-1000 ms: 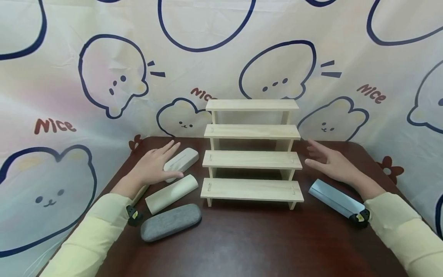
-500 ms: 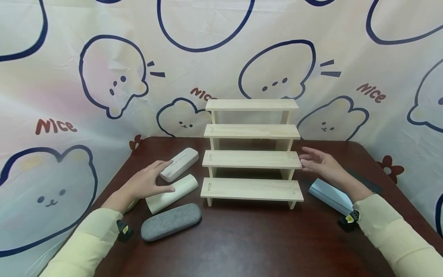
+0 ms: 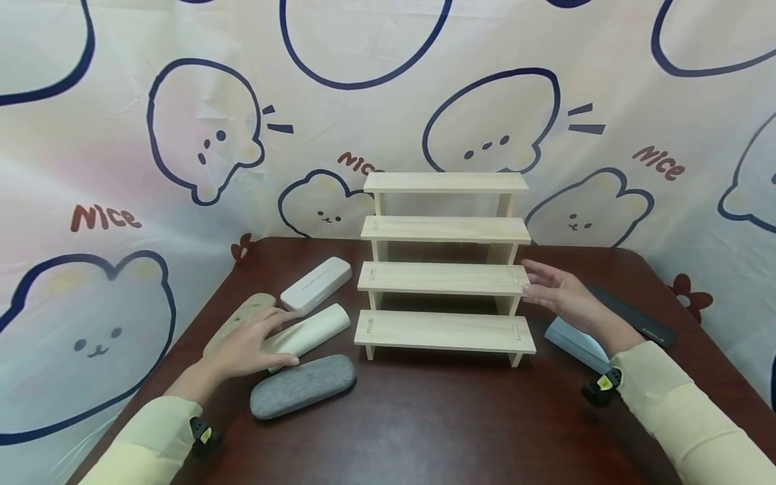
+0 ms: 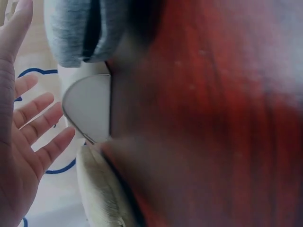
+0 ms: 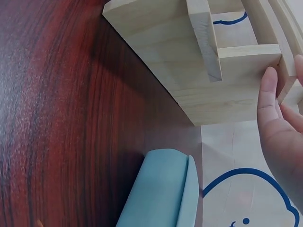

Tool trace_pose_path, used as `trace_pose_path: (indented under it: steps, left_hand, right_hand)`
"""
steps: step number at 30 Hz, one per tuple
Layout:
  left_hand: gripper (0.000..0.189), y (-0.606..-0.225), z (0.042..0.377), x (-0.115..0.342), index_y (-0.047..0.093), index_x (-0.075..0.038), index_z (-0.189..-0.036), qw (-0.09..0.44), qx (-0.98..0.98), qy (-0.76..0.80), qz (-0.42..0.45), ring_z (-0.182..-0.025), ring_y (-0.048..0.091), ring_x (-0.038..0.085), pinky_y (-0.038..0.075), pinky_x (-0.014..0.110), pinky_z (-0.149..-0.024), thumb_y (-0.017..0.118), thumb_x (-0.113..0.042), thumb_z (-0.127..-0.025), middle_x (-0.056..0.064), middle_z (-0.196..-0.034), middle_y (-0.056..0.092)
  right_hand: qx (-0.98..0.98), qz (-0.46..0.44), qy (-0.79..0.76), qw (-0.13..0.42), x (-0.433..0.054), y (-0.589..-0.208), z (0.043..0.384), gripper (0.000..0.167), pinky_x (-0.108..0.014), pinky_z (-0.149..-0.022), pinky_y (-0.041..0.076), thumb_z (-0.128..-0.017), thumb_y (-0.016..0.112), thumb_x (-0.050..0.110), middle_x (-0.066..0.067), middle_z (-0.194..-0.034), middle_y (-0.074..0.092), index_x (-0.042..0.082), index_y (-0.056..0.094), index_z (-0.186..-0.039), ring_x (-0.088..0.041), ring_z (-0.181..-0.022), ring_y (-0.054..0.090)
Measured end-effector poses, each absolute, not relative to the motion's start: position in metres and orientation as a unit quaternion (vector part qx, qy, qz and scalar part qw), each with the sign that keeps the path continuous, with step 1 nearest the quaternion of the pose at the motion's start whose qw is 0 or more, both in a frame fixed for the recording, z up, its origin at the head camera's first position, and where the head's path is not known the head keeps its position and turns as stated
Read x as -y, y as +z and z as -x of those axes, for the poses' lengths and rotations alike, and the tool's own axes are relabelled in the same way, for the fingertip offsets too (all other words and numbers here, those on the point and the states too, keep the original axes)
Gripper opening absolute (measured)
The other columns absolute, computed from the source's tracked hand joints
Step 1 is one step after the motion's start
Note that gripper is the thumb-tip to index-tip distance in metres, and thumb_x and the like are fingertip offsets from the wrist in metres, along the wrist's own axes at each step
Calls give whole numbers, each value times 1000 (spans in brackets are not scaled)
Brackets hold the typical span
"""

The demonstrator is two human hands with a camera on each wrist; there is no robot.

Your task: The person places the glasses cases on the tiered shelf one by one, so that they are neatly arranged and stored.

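Note:
A wooden four-step display rack (image 3: 447, 276) stands mid-table. My right hand (image 3: 566, 296) is at its right end, fingers fairly straight. In the right wrist view the thumb (image 5: 269, 90) touches the rack's side just under a step board; the other fingers are partly cut off. My left hand (image 3: 245, 340) hovers with spread, relaxed fingers over a cream glasses case (image 3: 318, 331), partly covering it. Around that hand lie a grey fabric glasses case (image 3: 303, 386), a white glasses case (image 3: 316, 285) and a beige glasses case (image 3: 238, 320). The left palm holds nothing in the left wrist view.
Beneath my right forearm lies a light blue glasses case (image 3: 576, 342), partly hidden. A black case (image 3: 636, 316) lies beyond it on the right. A cloth with printed bears (image 3: 327, 128) hangs behind the dark brown table (image 3: 424, 417).
My left hand has moved back toward me from above the white case to the cream one, uncovering the beige case. My right hand has moved left to the rack, revealing the black case.

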State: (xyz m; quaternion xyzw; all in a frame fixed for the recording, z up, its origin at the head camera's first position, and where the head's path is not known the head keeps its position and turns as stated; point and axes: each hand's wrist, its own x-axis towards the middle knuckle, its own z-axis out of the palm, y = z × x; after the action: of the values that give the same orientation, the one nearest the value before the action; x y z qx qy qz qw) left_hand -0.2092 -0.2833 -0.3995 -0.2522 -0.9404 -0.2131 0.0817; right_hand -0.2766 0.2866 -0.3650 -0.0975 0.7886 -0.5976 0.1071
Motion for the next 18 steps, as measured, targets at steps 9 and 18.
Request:
trace_pose_path:
  steps: [9, 18]
  left_hand:
    - [77, -413, 210, 286, 51, -12, -141, 46, 953, -213, 211, -111, 53, 31, 45, 54, -85, 77, -49, -78, 14, -130, 53]
    - [70, -419, 214, 285, 56, -6, -134, 57, 952, -196, 228, -100, 57, 25, 47, 46, -79, 82, -37, -77, 9, -118, 59]
  right_hand:
    - [-800, 82, -583, 114, -289, -369, 281, 84, -40, -104, 36, -91, 70, 32, -22, -150, 33, 9, 21, -155, -26, -125, 48]
    - [-780, 87, -608, 122, -288, -370, 283, 82, -42, -107, 32, -92, 68, 27, -22, -149, 33, 6, 19, -154, -14, -118, 51]
